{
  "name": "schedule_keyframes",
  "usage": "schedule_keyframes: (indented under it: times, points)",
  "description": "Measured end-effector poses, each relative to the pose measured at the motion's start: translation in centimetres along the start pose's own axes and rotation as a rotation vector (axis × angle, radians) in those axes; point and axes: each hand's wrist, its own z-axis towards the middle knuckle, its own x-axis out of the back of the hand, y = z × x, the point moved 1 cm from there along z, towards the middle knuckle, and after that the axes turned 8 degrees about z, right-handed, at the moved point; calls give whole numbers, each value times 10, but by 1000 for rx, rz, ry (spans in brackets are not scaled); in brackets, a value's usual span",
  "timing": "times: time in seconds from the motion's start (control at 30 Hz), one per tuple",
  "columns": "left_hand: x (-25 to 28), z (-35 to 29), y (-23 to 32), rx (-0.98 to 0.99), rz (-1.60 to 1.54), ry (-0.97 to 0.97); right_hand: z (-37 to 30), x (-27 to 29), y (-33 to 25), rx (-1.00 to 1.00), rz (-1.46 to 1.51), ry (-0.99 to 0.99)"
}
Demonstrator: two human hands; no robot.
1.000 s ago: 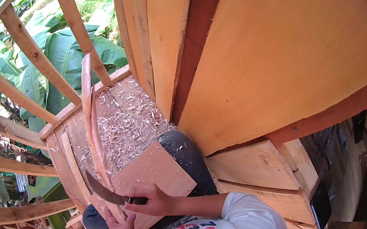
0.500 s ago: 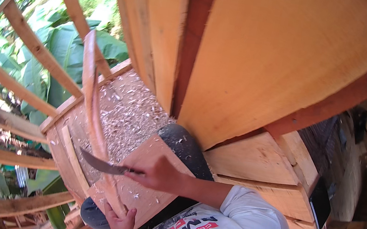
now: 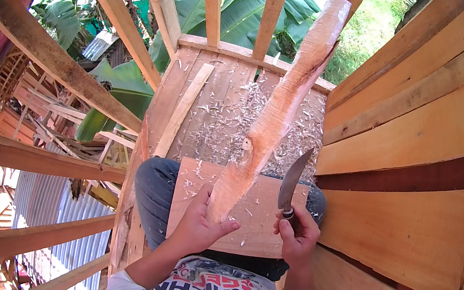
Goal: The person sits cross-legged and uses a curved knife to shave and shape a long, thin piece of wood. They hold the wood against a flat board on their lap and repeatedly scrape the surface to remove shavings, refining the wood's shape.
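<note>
Left hand [image 3: 199, 224] wraps the near end of a long, roughly shaped wood piece [image 3: 279, 113], fingers on its left side, thumb across to the right. Right hand [image 3: 298, 233] curls round the handle of a curved knife [image 3: 294, 178], blade pointing away, just beside the wood and apart from it.

Wood's near end is over the left half of a flat board [image 3: 267, 228] on the lap; the piece crosses the board's far edge, runs out above the floor [image 3: 217, 80], and overlaps the rail [image 3: 237, 51] at the floor's far edge. Touching board or rail: can't tell.

Wood looks stiff, moderately heavy, not fragile; dry, probably not slippery, maybe splintery. Long far end likely tips if held only here; best hold near end or mid-length, clear of the blade and the dark crack along the far right side.

Around: shavings [image 3: 221, 113] over floor, few on board; loose strip [image 3: 185, 108] along floor's left edge. Upright slats [image 3: 267, 18] past far end and plank wall [image 3: 415, 160] at right limit swing.
</note>
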Motion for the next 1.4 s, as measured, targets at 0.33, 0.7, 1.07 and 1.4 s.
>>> schedule_keyframes:
  times: [0.33, 0.7, 1.07, 1.4]
  points:
    - [2, 2, 5, -5, -113, -103, 30, -9, -18, 271, -391, 21]
    - [6, -11, -7, 263, -617, -506, 68, 8, -20, 538, -708, 88]
    - [2, -2, -14, 283, -671, -561, 66, 9, -23, 167, -429, -52]
    - [3, 4, -14, 277, -634, -524, 41, 4, -4, -124, -92, -198]
